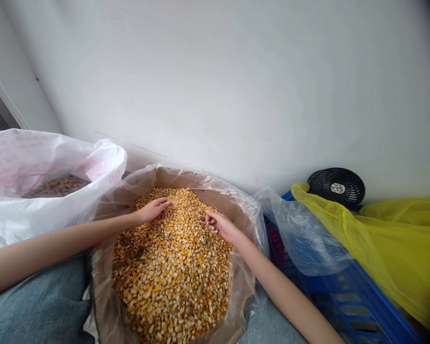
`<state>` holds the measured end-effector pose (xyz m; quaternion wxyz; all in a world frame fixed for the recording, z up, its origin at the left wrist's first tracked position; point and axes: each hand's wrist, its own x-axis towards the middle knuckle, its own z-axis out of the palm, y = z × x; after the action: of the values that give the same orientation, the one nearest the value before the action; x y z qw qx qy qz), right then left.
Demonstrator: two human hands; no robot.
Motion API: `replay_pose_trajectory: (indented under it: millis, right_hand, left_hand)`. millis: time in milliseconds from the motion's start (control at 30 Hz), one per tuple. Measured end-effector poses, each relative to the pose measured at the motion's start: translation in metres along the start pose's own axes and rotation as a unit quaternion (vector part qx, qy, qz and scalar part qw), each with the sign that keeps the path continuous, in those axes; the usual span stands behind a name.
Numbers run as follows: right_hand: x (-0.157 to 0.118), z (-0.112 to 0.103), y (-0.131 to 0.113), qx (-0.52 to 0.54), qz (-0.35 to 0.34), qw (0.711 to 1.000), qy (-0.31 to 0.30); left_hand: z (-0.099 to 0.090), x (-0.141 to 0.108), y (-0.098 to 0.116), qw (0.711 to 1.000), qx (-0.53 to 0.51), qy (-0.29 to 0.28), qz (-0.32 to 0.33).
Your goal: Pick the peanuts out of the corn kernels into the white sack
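Note:
A heap of yellow and white corn kernels (175, 267) fills a cardboard box (208, 196) lined with a clear plastic bag (241, 196). Darker brown bits lie among the kernels, mostly at the heap's left. Over the far left part of the corn is my left hand (155, 210), its fingers bent and pressed together. My right hand (219, 224) is at the heap's far right side, fingers curled towards the thumb. Both hands are low over the kernels, and I cannot see what, if anything, is inside either one.
On the left stands a white woven sack (64, 212) with brown pellet-like pieces (59, 185) inside. To the right is a blue plastic crate (340, 286), with yellow mesh (390, 248) and clear plastic over it. A black round fan (338, 187) sits near the white wall (236, 86).

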<state>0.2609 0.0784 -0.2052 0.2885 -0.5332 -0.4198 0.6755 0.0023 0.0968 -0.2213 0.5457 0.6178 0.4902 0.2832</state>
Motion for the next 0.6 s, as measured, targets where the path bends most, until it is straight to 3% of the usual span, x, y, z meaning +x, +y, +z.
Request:
replay_pose_trajectory:
  millis: [67,167,233,333,467,600]
  right_hand:
    - [-0.001,-0.001,0.002,-0.163,-0.014,0.986,-0.014]
    - [-0.003,-0.004,0.001,-0.389,-0.062,0.918,-0.035]
    - [-0.006,-0.007,-0.002,-0.481,-0.083,0.871,-0.055]
    - [-0.011,-0.006,-0.006,-0.551,-0.062,0.827,-0.095]
    - [-0.016,0.003,-0.009,-0.589,-0.026,0.799,-0.116]
    - [-0.018,0.007,-0.012,-0.591,-0.02,0.798,-0.117]
  left_hand:
    - [0.0,-0.002,0.004,1.0,-0.007,-0.006,-0.002]
    - [-0.002,-0.004,0.009,0.999,0.016,-0.029,0.027]
    - [-0.004,-0.004,0.011,0.996,0.06,-0.055,0.045]
    - [-0.01,-0.004,0.016,0.98,0.162,-0.087,0.081]
    - [-0.02,-0.01,0.033,0.91,0.335,-0.158,0.188]
    - [-0.025,-0.02,0.041,0.823,0.459,-0.25,0.223]
